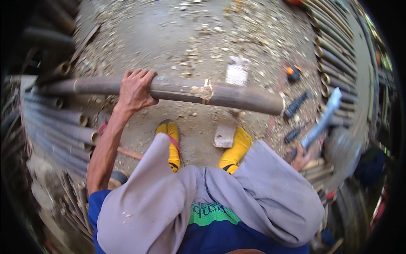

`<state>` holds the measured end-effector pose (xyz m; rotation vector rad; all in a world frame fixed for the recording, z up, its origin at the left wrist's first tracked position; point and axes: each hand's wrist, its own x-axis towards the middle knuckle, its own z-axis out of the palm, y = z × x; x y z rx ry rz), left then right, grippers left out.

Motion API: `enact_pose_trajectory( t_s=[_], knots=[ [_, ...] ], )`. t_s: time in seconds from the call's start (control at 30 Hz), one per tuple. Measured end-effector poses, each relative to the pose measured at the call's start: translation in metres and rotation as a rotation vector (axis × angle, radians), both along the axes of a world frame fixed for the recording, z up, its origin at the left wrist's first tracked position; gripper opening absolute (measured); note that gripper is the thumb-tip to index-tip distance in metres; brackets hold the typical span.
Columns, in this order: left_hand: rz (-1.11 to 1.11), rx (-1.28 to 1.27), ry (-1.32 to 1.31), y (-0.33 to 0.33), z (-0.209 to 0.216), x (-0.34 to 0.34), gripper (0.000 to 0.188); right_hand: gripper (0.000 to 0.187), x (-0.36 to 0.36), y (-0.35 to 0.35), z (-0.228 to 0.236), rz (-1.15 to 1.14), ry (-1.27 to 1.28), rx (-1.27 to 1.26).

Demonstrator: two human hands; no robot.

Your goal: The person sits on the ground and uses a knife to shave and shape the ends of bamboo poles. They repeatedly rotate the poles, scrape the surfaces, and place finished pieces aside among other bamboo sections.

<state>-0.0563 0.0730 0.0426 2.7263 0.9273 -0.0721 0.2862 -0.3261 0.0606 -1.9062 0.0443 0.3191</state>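
My left hand is wrapped over a thick brown bamboo pole that lies crosswise in front of my knees. Pale chipped wood shows at a notch around the pole right of the middle. A worn, light-coloured wooden block runs beneath the pole, its near end beside my right foot. Beyond my right knee, my right hand is closed at the lower end of a long, flat, bluish shiny blade, which looks like a machete and points up and away. My right forearm is hidden behind the knee.
Bamboo poles are stacked at the left, and more line the right side. Dark hand tools and a black and orange round item lie on the floor at the right. Wood chips are scattered across the floor.
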Motion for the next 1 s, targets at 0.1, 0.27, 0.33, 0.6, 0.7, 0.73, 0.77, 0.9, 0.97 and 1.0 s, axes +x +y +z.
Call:
enact_pose_trajectory(
  t_s=[0.1,0.27,0.33,0.6,0.7,0.73,0.77,0.9,0.97,1.0],
  knots=[
    [-0.024,-0.057,-0.069,-0.036,0.005,0.055,0.061,0.030,-0.036,0.060,0.038,0.224,0.229,0.154],
    [-0.123,-0.144,-0.120,-0.090,-0.036,0.106,0.070,0.017,-0.052,0.068,0.015,0.402,0.388,0.158],
    [-0.148,-0.116,-0.125,-0.096,-0.040,0.117,0.071,0.016,-0.054,0.059,0.002,0.356,0.430,0.051],
    [-0.136,-0.045,0.137,-0.070,-0.038,0.090,0.077,0.021,-0.038,0.059,-0.029,0.148,0.424,0.149],
    [-0.147,-0.001,0.100,-0.072,-0.039,0.087,0.074,0.022,-0.053,0.065,-0.031,0.387,0.352,-0.095],
    [-0.142,0.014,0.092,-0.073,-0.039,0.084,0.074,0.023,-0.056,0.068,-0.026,0.528,0.261,-0.211],
    [-0.136,0.019,0.106,-0.074,-0.038,0.081,0.073,0.023,-0.053,0.069,-0.027,0.483,0.309,-0.172],
    [-0.140,0.017,0.095,-0.073,-0.037,0.089,0.073,0.022,-0.039,0.069,-0.028,0.185,0.373,0.014],
    [-0.143,0.021,0.082,-0.074,-0.038,0.091,0.072,0.021,-0.049,0.069,-0.037,0.248,0.388,-0.075],
    [-0.145,0.034,0.073,-0.072,-0.038,0.092,0.072,0.022,-0.062,0.066,-0.041,0.569,-0.008,-0.293]
  ],
)
